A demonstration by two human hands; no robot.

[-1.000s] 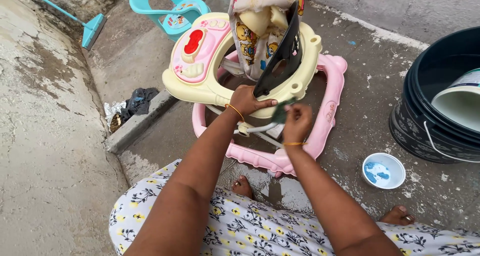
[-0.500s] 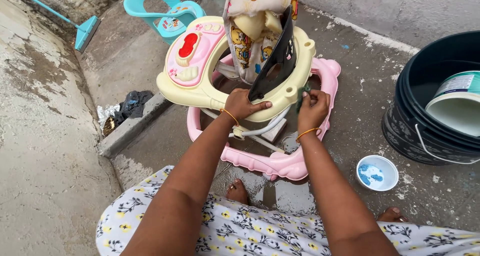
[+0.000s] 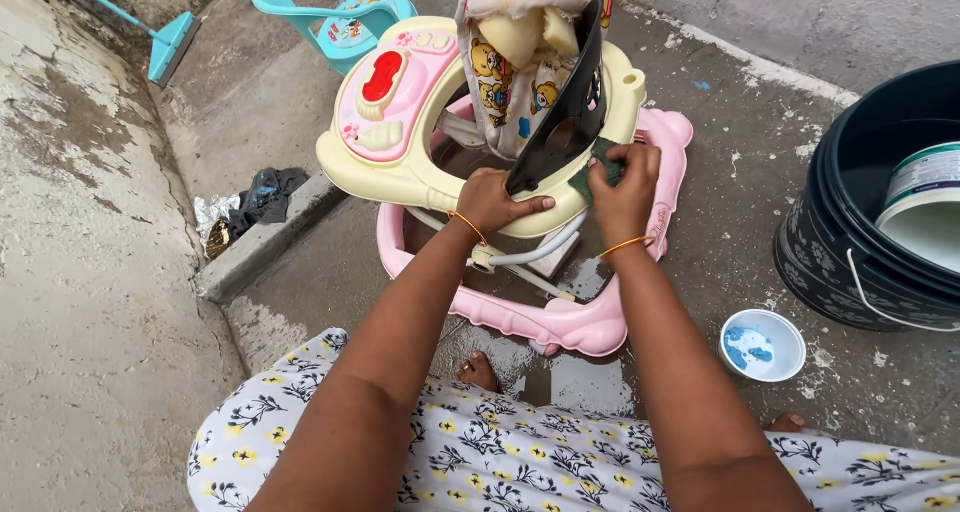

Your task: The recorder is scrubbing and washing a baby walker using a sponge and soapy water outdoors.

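A cream and pink baby walker [image 3: 420, 162] stands under both hands. To the right of them sits a black tub [image 3: 850, 242]. The left hand [image 3: 495, 200] grips the walker's cream rim. The right hand [image 3: 625, 187] presses a green scouring pad [image 3: 592, 167] against the rim, clenched round it.

Two bare arms, no sleeves. Thin orange thread bangle just behind the fingers of the left hand [image 3: 492, 200], snug at the wrist. Matching thin orange bangle behind the fingers of the right hand [image 3: 626, 187]. Short, unpainted nails. Farther back from the fingers, white dress [image 3: 500, 452] printed with black sprigs and small yellow flowers. Bare toes below the hem.
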